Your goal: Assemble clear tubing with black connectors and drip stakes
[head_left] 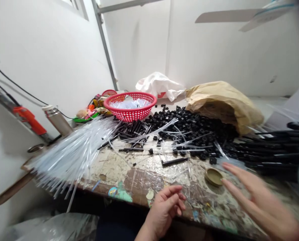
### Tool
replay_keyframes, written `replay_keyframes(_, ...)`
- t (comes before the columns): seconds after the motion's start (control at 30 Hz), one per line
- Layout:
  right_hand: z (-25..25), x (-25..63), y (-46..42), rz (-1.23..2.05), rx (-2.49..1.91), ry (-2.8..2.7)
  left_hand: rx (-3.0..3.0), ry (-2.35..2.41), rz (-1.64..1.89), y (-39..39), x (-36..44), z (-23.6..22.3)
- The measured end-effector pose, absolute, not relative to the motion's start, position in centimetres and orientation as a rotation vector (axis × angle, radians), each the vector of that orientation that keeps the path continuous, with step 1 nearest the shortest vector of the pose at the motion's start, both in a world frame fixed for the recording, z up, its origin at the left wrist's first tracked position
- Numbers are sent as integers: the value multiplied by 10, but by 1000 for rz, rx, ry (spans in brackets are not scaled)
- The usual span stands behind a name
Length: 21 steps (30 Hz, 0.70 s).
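My left hand (pixel 166 207) is at the table's front edge, its fingers loosely curled and apart with nothing visible in them. Slightly smeared by motion, my right hand (pixel 258 197) reaches in from the right, fingers stretched out and thumb apart. Its thumb tip is beside a small round shallow dish (pixel 214 177). Beyond the hands lie a black tube-shaped part (pixel 174 162) and a large heap of small black plastic caps (pixel 197 130). Thin clear plastic tubes (pixel 76 150) fan out in a thick bundle on the left.
A red perforated basket (pixel 130 113) holding clear plastic pieces stands at the back. Right of it are a white plastic bag (pixel 159 85) and an open brown paper sack (pixel 222 100). Long black rods (pixel 277 149) lie at the right. A metal flask (pixel 56 118) stands far left.
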State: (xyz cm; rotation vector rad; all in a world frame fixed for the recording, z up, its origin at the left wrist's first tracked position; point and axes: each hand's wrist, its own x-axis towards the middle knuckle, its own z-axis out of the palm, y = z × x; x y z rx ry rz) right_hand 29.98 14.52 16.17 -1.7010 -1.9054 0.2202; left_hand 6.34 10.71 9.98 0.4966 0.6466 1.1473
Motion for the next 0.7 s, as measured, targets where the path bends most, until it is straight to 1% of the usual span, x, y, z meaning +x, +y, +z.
replay_keyframes(0.03,160,275,161,253,-1568,-2047,492,636,1146,107,63,99)
replay_keyframes(0.1,155,227,193,263,-1454,-2245,477,612,1143,107,63,96)
replay_keyframes(0.17,150,185,224,197,-1499,-2404,464,581,1145,108,63,91)
replay_keyframes(0.33,141,118,275,78,-1540,-2484,438,514,1119,111,65,78)
replay_keyframes(0.57,137,95,282,-5,-1498,-2578,414,475,1070,113,64,75)
replay_keyframes(0.7,150,105,294,3,-1466,-2523,403,471,1061,113,63,74)
